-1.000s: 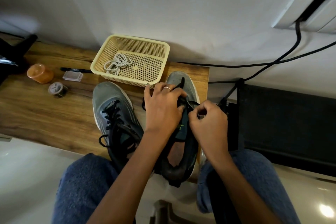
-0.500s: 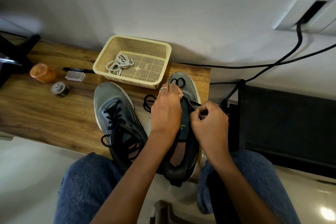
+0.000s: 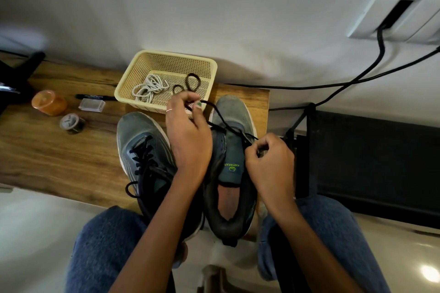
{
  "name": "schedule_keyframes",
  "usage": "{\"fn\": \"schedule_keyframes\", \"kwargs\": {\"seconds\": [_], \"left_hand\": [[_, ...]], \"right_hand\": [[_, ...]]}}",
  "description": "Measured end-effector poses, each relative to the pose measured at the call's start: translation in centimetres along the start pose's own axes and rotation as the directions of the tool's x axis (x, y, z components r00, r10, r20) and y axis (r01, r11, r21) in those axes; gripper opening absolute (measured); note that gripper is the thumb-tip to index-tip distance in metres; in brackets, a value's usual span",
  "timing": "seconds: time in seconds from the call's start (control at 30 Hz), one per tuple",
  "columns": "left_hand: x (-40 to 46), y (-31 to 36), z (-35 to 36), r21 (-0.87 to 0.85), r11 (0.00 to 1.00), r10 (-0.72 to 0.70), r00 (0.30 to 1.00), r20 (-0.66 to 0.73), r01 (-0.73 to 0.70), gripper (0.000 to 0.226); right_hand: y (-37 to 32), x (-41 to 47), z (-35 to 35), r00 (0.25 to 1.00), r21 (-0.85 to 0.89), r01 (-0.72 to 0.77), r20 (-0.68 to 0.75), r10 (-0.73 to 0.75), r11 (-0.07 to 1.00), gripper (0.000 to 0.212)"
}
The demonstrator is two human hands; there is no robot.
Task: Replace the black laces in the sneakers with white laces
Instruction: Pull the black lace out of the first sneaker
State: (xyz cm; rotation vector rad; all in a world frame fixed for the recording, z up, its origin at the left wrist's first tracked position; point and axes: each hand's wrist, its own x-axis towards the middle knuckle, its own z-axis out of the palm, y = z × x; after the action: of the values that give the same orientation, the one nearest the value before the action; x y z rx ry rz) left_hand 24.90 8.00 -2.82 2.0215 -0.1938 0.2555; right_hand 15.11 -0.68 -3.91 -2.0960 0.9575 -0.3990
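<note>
Two grey sneakers stand side by side on the wooden table [image 3: 47, 150]. The left sneaker [image 3: 140, 143] still carries its black laces. On the right sneaker [image 3: 232, 150] the tongue lies bare, and a black lace [image 3: 221, 119] runs from its eyelets up to my left hand [image 3: 188, 133], which pinches it above the toe, its loose end looped over the basket. My right hand [image 3: 269, 162] is curled at the shoe's right eyelets, pinching the lace there. White laces [image 3: 148, 88] lie bundled in the cream plastic basket [image 3: 133, 81] behind the shoes.
An orange container [image 3: 48, 102], a small round tin [image 3: 71, 122], a clear plastic box [image 3: 91, 104] and a black pen [image 3: 95, 97] lie at the left of the table. Black cables [image 3: 357, 78] run along the wall at right, over a dark surface [image 3: 381, 162]. My knees sit below the table edge.
My left hand has risen from the shoe's tongue toward the basket, drawing the black lace out through the eyelets. The right hand stayed at the right side of the shoe.
</note>
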Motion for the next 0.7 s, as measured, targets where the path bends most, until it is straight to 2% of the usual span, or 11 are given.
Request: {"fn": "schedule_keyframes", "kwargs": {"seconds": [0.07,0.13,0.2,0.27,0.4,0.5,0.7], "left_hand": [[0.0,0.2,0.0,0.09,0.987,0.11,0.974,0.199,-0.13,0.022],[-0.3,-0.1,0.2,0.223,0.927,0.202,0.904,0.376,-0.3,0.025],[-0.3,-0.7,0.3,0.297,0.87,0.205,0.838,0.506,-0.393,0.028],[-0.1,-1.0,0.3,0.335,0.841,0.178,0.802,0.57,-0.425,0.03],[-0.3,-0.5,0.3,0.443,0.757,0.171,0.801,0.573,-0.479,0.035],[-0.7,-0.1,0.5,0.479,0.711,0.217,0.809,0.546,-0.514,0.03],[-0.8,-0.4,0.9,0.486,0.709,0.257,0.829,0.497,-0.511,0.015]], "right_hand": [[0.1,0.0,-0.1,1.0,-0.003,0.004,-0.006,-0.004,1.0,0.011],[0.1,0.0,-0.2,1.0,0.001,0.008,-0.007,-0.007,1.0,0.011],[0.0,0.0,-0.1,1.0,0.002,0.007,0.001,-0.007,1.0,0.011],[-0.1,-0.1,-0.1,1.0,-0.007,0.013,0.007,-0.013,1.0,0.011],[-0.3,-0.1,-0.1,1.0,-0.026,0.023,0.018,-0.023,0.999,0.009],[-0.3,-0.2,-0.1,0.999,-0.036,0.023,0.024,-0.022,0.999,0.009],[-0.4,-0.3,0.0,0.999,-0.029,0.03,0.014,-0.029,0.999,0.011]]}}
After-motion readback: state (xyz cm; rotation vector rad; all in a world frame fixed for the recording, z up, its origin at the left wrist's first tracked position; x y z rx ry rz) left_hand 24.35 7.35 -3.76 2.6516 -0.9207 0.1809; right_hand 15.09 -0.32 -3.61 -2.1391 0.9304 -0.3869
